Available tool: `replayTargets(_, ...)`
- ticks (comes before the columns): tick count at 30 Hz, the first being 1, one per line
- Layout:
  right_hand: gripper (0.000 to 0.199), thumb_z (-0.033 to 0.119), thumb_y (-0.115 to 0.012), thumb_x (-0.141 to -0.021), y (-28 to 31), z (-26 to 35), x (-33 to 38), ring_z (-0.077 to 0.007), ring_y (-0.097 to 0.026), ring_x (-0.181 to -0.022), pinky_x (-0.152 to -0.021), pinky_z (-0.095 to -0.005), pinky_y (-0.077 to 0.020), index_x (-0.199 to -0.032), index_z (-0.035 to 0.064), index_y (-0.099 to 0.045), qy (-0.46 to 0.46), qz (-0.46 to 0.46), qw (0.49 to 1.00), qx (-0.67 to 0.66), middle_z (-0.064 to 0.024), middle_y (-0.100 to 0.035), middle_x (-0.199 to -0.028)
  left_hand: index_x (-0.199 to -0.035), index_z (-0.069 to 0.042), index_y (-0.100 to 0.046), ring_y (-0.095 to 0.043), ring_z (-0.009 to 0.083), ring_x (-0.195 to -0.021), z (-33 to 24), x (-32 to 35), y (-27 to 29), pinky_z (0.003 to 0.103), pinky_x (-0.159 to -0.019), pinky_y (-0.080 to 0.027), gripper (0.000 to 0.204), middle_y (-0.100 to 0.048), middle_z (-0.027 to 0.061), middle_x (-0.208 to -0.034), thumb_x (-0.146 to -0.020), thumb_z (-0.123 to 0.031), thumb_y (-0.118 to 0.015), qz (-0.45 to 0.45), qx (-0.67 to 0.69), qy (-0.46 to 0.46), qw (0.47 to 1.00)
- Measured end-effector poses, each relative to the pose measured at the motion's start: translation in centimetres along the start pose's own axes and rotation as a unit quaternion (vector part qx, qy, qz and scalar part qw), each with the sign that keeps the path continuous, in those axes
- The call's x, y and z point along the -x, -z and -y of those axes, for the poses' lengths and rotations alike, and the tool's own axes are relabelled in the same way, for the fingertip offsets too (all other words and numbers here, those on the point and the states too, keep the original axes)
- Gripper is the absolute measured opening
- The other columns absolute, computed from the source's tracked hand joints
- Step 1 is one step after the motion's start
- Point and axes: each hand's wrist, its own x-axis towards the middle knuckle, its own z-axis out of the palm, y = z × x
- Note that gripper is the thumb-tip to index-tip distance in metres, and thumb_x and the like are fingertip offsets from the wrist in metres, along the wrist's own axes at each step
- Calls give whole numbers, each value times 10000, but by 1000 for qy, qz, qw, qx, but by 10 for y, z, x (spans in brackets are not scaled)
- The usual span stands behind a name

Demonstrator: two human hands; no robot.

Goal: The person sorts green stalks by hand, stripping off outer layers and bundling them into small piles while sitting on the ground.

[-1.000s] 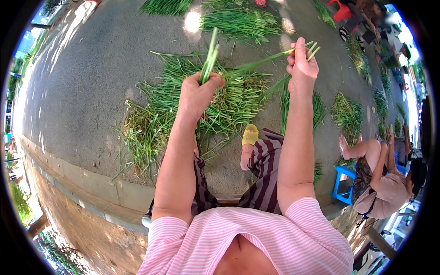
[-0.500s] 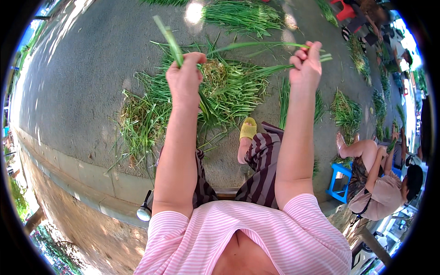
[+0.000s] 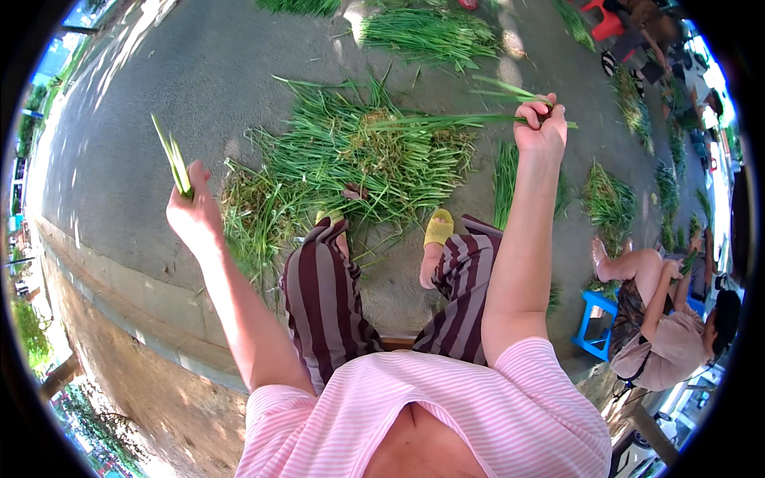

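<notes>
My left hand [image 3: 195,209], held out to the left beyond the pile, is closed round a few green stalks [image 3: 177,163] whose pale ends point up and away. My right hand [image 3: 543,126] is raised on the right, fingers pinched on several long green stalks [image 3: 446,121] that stretch leftward over the ground. Between the hands, a wide heap of green stalks [image 3: 319,151] lies on the pavement, with yellowed, withered leaves [image 3: 382,139] on top. A looser, drier heap [image 3: 251,199] adjoins it on the left, nearest my left hand.
Yellow slippers [image 3: 439,229] are on my feet, close to the heap. More bundles [image 3: 430,36] lie beyond it, and another [image 3: 505,179] lies under my right forearm. To the right, a person [image 3: 665,334] sits by a blue stool [image 3: 594,323]. A kerb [image 3: 151,323] runs along the left.
My left hand has swung left and nearer, away from above the heap, still gripping stalks. My right hand has shifted slightly right and nearer, its stalks now lying closer together.
</notes>
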Motion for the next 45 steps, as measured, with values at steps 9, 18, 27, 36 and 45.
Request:
replayTargets(9,398,390,-349,-1056,1,-6,3,-141,-471,-628,-494,-260,-365,-923,79,-559,7,38,997,69,-34,-521,-795,-1096,-95,-686,-661,219,-897,54,-2,45,411,-768,-543,224,-643,74,-982,-903,-200,-647,-24,-240,-120,963)
replayTargets(18,388,383,-419,-1038,-26,-46,44,-198,-632,-819,-744,-375,-579,-887,56,-567,-2,151,945,290,-92,-619,-939,-977,-124,-745,-395,37,-540,-120,62,-37,171,-477,-298,158,-563,-52,-664,-883,-247,-709,293,312,147,892)
replayTargets(27,393,428,-664,-909,-37,-90,91,-37,-423,-574,-507,-217,-353,-897,35,-676,-114,291,759,571,51,-509,-693,-1042,-27,-684,-440,27,-517,-112,108,-95,182,-447,-315,186,-688,47,-893,-914,-162,-676,554,482,258,628)
replayTargets(36,355,308,-798,-802,-21,-109,102,-78,-566,-667,-586,-241,-456,-949,2,-693,-25,334,659,673,-3,-608,-750,-889,-16,-643,-466,50,-509,-106,129,-116,213,-453,-328,146,-627,19,-728,-858,-140,-713,497,354,197,767)
replayTargets(45,253,271,-696,-905,-28,-106,93,-17,-477,-602,-545,-201,-377,-974,28,-724,-101,281,732,612,40,-605,-711,-988,-43,-661,-498,53,-599,-108,113,-111,208,-521,-386,188,-617,-15,-781,-909,-211,-693,520,508,233,646)
